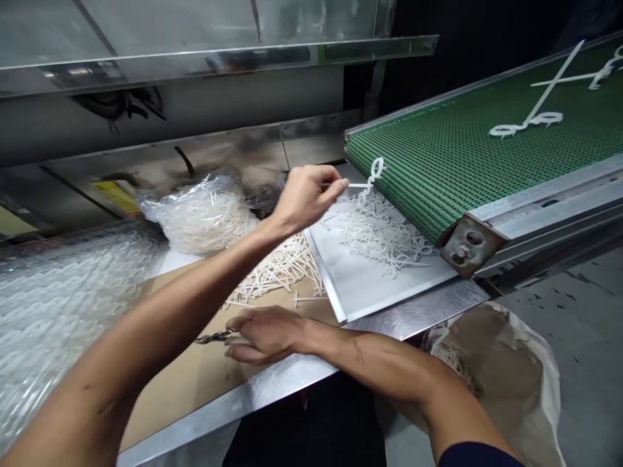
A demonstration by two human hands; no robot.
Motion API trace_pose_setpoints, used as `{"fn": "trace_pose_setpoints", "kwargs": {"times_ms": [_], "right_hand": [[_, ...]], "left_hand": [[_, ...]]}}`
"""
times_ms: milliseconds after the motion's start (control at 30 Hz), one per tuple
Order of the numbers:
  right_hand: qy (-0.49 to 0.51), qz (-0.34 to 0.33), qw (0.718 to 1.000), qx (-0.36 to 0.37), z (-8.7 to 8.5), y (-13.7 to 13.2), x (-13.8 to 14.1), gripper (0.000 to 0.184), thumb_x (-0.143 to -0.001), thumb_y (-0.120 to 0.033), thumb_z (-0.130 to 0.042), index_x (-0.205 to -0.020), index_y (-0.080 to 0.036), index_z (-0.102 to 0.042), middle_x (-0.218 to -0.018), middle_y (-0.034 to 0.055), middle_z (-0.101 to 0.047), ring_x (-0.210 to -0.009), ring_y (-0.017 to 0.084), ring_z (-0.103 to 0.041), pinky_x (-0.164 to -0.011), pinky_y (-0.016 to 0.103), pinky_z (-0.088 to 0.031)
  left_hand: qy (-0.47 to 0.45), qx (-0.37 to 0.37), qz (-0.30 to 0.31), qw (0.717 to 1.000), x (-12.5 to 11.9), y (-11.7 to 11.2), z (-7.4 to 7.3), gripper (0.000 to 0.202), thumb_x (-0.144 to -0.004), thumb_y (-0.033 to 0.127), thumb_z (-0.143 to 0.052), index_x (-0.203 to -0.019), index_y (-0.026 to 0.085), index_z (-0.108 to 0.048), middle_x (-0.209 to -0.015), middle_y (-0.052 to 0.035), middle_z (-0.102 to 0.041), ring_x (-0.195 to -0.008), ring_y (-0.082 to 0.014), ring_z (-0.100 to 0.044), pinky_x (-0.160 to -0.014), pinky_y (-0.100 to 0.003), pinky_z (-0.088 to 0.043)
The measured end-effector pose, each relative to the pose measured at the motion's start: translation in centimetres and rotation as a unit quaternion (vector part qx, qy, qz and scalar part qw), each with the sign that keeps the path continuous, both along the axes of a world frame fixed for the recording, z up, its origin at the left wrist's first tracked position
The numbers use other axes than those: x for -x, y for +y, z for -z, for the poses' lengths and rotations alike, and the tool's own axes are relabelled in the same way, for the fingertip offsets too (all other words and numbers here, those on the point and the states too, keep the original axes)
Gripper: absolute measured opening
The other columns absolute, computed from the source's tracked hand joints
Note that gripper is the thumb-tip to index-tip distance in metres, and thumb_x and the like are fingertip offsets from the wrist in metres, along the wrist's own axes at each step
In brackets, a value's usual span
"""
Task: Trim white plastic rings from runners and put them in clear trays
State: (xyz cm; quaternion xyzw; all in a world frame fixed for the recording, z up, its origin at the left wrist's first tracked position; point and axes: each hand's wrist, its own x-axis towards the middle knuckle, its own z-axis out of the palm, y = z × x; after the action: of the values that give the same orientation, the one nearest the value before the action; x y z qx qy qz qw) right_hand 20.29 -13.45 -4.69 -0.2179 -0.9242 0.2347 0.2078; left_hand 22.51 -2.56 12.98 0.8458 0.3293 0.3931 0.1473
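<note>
1. Head view: a white piece (374, 172) is pinched between the closed fingers of the left hand (306, 194), above the tray (370, 292) by the belt (438, 162).
2. Cutters (214, 337) are gripped in the closed right hand (265, 334), which is rested on cardboard (195, 376) on the counter (428, 311).
3. A pile (379, 233) of like pieces is heaped on the tray.

A slender white plastic piece (370, 176), a straight stem ending in a small looped head, is pinched by its stem in the left hand (304, 194). It is held level, loop pointing right, beside the left end of the green conveyor belt (438, 162) and above a heap of like pieces (379, 237) on a white tray (370, 292). Nearer, a small dark metal tool (213, 337), mostly hidden, pokes leftward from the closed right hand (265, 334), low over brown cardboard (195, 376).
</note>
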Motion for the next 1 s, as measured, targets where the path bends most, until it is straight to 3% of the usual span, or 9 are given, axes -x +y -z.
{"fn": "trace_pose_setpoints", "kwargs": {"times_ms": [100, 200, 300, 400, 533, 700, 833, 1000], "right_hand": [[-0.007, 0.004, 1.0, -0.009, 0.3, -0.2, 0.1, 0.047, -0.103, -0.059, -0.054, -0.127, -0.019, -0.061, -0.118, 0.0112, -0.075, -0.1, 0.029, -0.074, -0.076, 0.038, -0.06], [-0.008, -0.009, 1.0, -0.023, 0.5, -0.6, 0.3, 0.045, -0.103, -0.058, -0.054, -0.124, -0.019, -0.061, -0.114, 0.0113, -0.075, -0.097, 0.029, -0.072, -0.075, 0.039, -0.059], [0.001, -0.032, 0.999, -0.037, 0.7, -1.2, 0.4, 0.04, -0.104, -0.052, -0.054, -0.121, -0.017, -0.062, -0.111, 0.0136, -0.075, -0.095, 0.029, -0.071, -0.076, 0.039, -0.057], [0.019, -0.054, 0.997, -0.049, 0.8, -1.6, 0.5, 0.032, -0.104, -0.045, -0.054, -0.116, -0.015, -0.061, -0.108, 0.0157, -0.074, -0.093, 0.029, -0.069, -0.078, 0.038, -0.055], [0.046, -0.075, 0.994, -0.065, 1.0, -2.0, 0.6, 0.027, -0.102, -0.04, -0.055, -0.114, -0.016, -0.06, -0.103, 0.0142, -0.072, -0.089, 0.027, -0.066, -0.077, 0.037, -0.053], [0.066, -0.083, 0.991, -0.077, 1.3, -2.3, 0.9, 0.025, -0.101, -0.038, -0.051, -0.112, -0.016, -0.058, -0.094, 0.0113, -0.07, -0.083, 0.026, -0.063, -0.073, 0.037, -0.052], [0.072, -0.078, 0.992, -0.073, 1.4, -2.2, 0.9, 0.025, -0.101, -0.036, -0.049, -0.114, -0.017, -0.057, -0.092, 0.0105, -0.069, -0.082, 0.026, -0.062, -0.074, 0.037, -0.052], [0.069, -0.087, 0.992, -0.059, 1.2, -2.2, 0.5, 0.028, -0.099, -0.033, -0.051, -0.121, -0.015, -0.057, -0.096, 0.0126, -0.07, -0.084, 0.027, -0.064, -0.075, 0.037, -0.053]], "left_hand": [[0.049, -0.018, -0.061, 0.997, 5.7, -0.6, -1.2, 0.027, -0.096, 0.035, -0.065, -0.08, 0.015, -0.075, -0.07, -0.003, -0.07, -0.062, -0.0124, -0.059, -0.062, -0.029, -0.044], [0.135, -0.028, -0.142, 0.98, 13.3, -1.9, -1.4, 0.033, -0.095, 0.045, -0.066, -0.078, 0.017, -0.075, -0.067, -0.0013, -0.07, -0.061, -0.0113, -0.058, -0.058, -0.026, -0.041], [0.228, -0.023, -0.217, 0.949, 20.2, -4.6, -0.2, 0.036, -0.093, 0.05, -0.065, -0.078, 0.019, -0.075, -0.065, 0.001, -0.07, -0.058, -0.0108, -0.056, -0.058, -0.025, -0.038], [0.324, 0.048, -0.263, 0.908, 24.4, -8.0, 2.3, 0.036, -0.095, 0.049, -0.06, -0.079, 0.02, -0.074, -0.068, -0.0022, -0.072, -0.059, -0.0147, -0.06, -0.061, -0.028, -0.036], [0.375, 0.153, -0.271, 0.873, 25.8, -11.1, 6.4, 0.039, -0.098, 0.045, -0.055, -0.075, 0.018, -0.071, -0.071, -0.0081, -0.073, -0.064, -0.0197, -0.063, -0.063, -0.031, -0.034], [0.342, 0.203, -0.253, 0.882, 26.0, -11.8, 9.4, 0.037, -0.098, 0.045, -0.057, -0.077, 0.018, -0.071, -0.071, -0.0072, -0.071, -0.068, -0.0201, -0.064, -0.064, -0.03, -0.033], [0.229, 0.223, -0.241, 0.917, 27.9, -13.0, 11.2, 0.042, -0.095, 0.059, -0.063, -0.105, 0.019, -0.073, -0.091, -0.0051, -0.074, -0.082, -0.0211, -0.067, -0.074, -0.031, -0.044], [0.192, 0.237, -0.234, 0.923, 30.0, -15.9, 15.7, 0.053, -0.093, 0.057, -0.069, -0.132, 0.021, -0.068, -0.119, -0.0107, -0.065, -0.113, -0.0287, -0.064, -0.099, -0.04, -0.05]]}}
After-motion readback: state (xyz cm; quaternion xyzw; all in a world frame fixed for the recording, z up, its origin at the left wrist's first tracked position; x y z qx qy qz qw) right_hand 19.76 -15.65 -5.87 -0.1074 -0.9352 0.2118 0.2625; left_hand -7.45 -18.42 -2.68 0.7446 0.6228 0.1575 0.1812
